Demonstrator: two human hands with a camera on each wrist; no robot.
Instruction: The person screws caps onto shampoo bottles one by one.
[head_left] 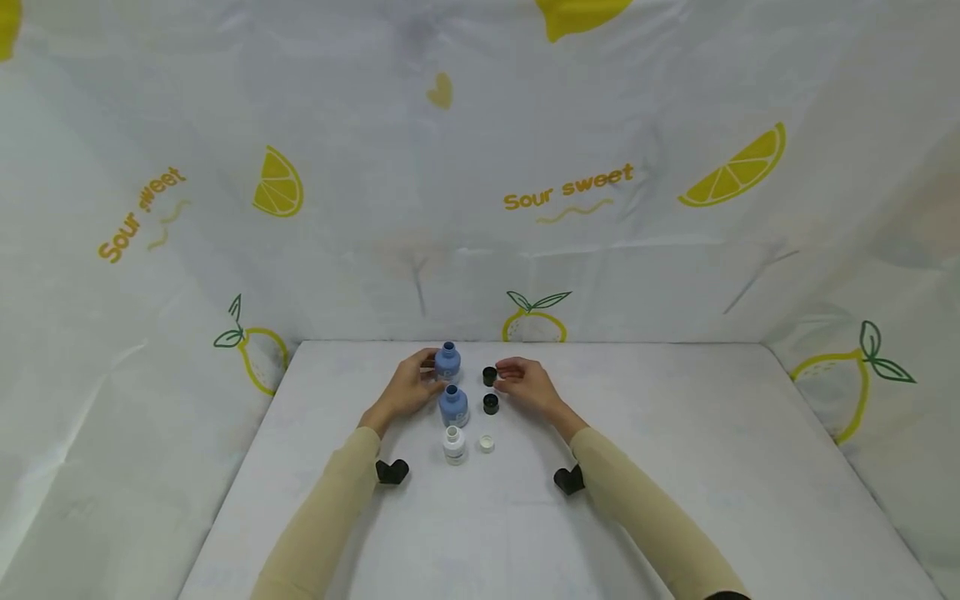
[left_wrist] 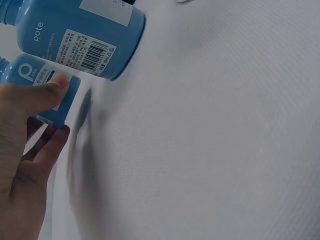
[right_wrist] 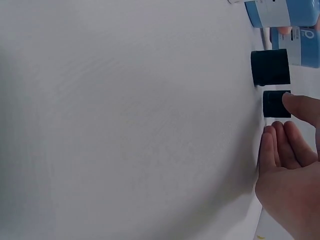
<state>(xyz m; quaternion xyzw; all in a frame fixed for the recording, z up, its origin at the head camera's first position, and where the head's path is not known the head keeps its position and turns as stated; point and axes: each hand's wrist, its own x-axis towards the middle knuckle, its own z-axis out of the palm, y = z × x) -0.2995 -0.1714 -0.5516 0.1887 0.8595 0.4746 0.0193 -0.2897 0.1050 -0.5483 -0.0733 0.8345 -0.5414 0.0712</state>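
Note:
My left hand [head_left: 408, 387] grips the farthest blue bottle [head_left: 447, 362], thumb on its label side and fingers behind, as the left wrist view shows. That bottle stands uncapped. A second uncapped blue bottle [head_left: 453, 410], marked "pote" in the left wrist view, stands just nearer. Close to the farthest black cap [head_left: 490, 375] is my right hand [head_left: 531, 387]. Its thumb overlaps the cap's edge in the right wrist view, while the other fingers [right_wrist: 285, 147] extend beside it without closing round it. Another black cap [head_left: 491, 404] sits just nearer.
Nearer on the white table [head_left: 660, 475] stand a small uncapped white bottle [head_left: 454, 450] and, to its right, a white cap [head_left: 487, 443]. A white lemon-print sheet [head_left: 450, 275] hangs behind the table's back edge and along both sides.

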